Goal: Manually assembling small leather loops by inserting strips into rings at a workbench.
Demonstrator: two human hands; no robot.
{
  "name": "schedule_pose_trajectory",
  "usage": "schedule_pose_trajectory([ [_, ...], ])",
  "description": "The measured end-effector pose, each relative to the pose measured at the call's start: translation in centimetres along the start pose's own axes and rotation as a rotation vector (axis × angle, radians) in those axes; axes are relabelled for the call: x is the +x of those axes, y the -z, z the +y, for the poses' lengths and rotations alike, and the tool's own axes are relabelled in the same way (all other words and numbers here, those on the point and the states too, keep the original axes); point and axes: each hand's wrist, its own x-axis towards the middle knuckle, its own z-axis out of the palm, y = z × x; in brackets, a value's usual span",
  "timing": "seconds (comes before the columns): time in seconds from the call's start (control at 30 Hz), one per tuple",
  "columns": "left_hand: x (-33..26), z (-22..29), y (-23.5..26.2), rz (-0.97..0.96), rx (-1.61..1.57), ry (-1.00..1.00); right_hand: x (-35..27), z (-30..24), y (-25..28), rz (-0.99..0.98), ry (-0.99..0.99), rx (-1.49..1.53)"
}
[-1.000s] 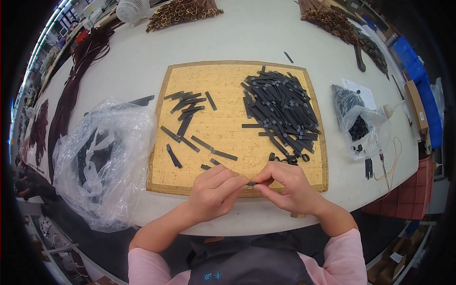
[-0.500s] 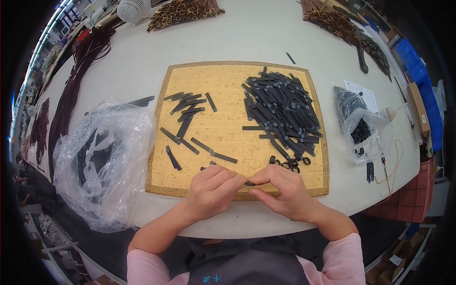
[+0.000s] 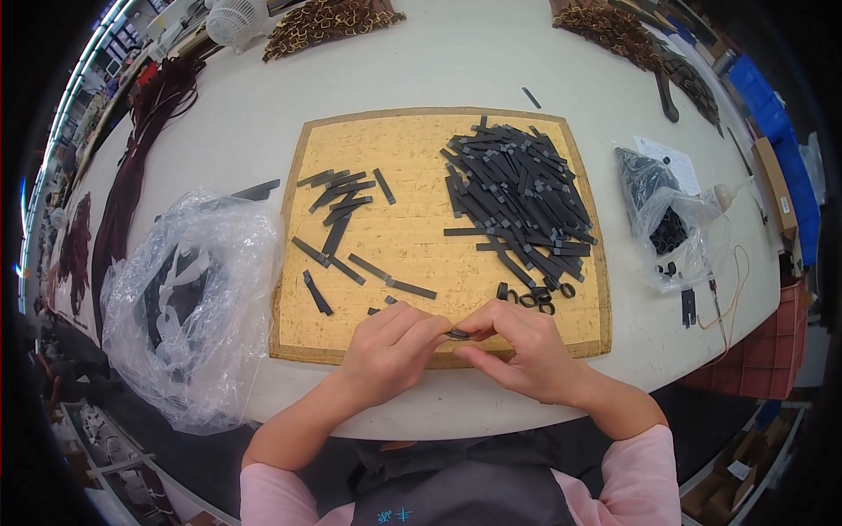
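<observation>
Over the near edge of a tan board (image 3: 403, 219), my left hand (image 3: 392, 347) and my right hand (image 3: 524, 349) meet fingertip to fingertip. Both are closed in a pinch on a small black strip (image 3: 457, 334), which looks bent; most of it is hidden by the fingers. Just beyond my right hand lie several black loops (image 3: 527, 301). A large heap of short black strips (image 3: 517, 193) covers the board's right side. Looser black strips (image 3: 351, 188) are scattered on its left side, some close to my left hand.
At the left sits a big clear plastic bag (image 3: 189, 316) with dark pieces inside. A smaller bag of black loops (image 3: 668, 232) lies right of the board, near a thin pointed tool (image 3: 717, 302). Dark brown straps (image 3: 140, 149) and buckled bundles (image 3: 329, 28) lie farther off.
Both hands stay pinched together on the strip, with only slight finger movement. The whole view has shifted a little; nothing on the board has visibly been moved.
</observation>
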Motion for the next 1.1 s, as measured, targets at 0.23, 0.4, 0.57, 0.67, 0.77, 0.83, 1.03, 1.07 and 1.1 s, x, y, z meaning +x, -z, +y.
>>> schedule_pose_trajectory([
  [0.23, -0.1, 0.1, -0.3, -0.046, -0.012, -0.045, -0.1, 0.8, 0.4, -0.190, -0.318, 0.365],
  [0.4, -0.1, 0.2, -0.4, -0.092, -0.123, -0.105, -0.3, 2.2, 0.3, -0.310, -0.575, 0.825],
  [0.57, -0.1, 0.4, -0.8, -0.079, -0.247, -0.023, -0.6, 1.8, 0.0, -0.344, -0.640, 0.871],
  [0.67, -0.1, 0.2, -0.8, -0.078, -0.267, 0.051, -0.3, 2.1, 0.3, -0.375, -0.675, 0.873],
  [0.77, -0.3, 0.0, -0.2, -0.069, -0.224, 0.103, 0.4, 2.2, 1.3, -0.408, -0.748, 0.898],
  [0.83, -0.2, 0.1, 0.0, -0.064, -0.196, 0.102, 0.3, 1.9, 1.5, -0.406, -0.720, 0.894],
  [1.03, 0.2, 0.6, 0.5, -0.033, -0.275, 0.157, 0.5, 2.3, 1.6, -0.390, -0.731, 0.934],
  [1.07, 0.2, 0.7, 0.5, -0.030, -0.297, 0.189, 0.5, 2.4, 1.7, -0.389, -0.729, 0.944],
  [1.1, 0.2, 0.7, 0.4, -0.029, -0.318, 0.221, 0.6, 2.5, 1.6, -0.391, -0.728, 0.941],
])
